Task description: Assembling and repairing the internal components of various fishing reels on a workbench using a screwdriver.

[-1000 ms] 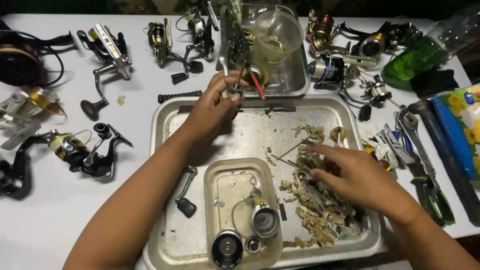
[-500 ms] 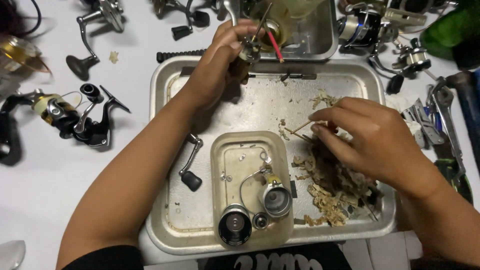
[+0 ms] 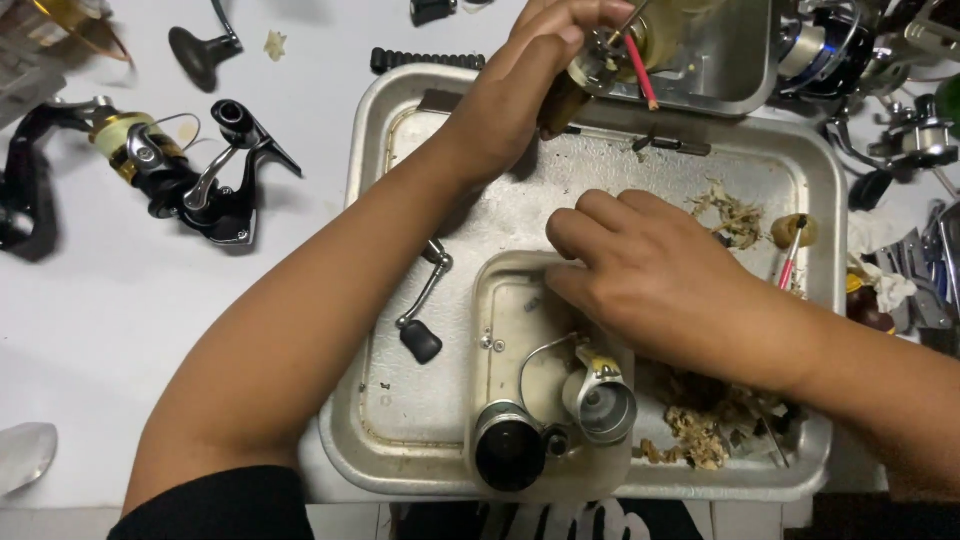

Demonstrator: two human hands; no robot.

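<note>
At the far left a black fishing reel (image 3: 175, 170) lies on the white counter (image 3: 90, 330), its neighbours cut off by the frame edge. A loose crank handle (image 3: 422, 310) rests on the big metal tray (image 3: 400, 420). The left hand (image 3: 520, 90) reaches to the tray's top edge, fingers clamped on a small brassy reel part (image 3: 600, 65); its lower half is hidden behind the hand, and a thin red stick (image 3: 640, 80) pokes from it. The part sits just over the rim of a second metal tray (image 3: 740, 70), cut off at the top. A smaller inner tray (image 3: 500, 300) holds a black spool (image 3: 508, 455) and a silver rotor (image 3: 600, 405). The right hand (image 3: 660, 280) lies palm down, fingers together and curled; what they touch is hidden. Brown shreds (image 3: 700, 440) lie beneath the wrist.
</note>
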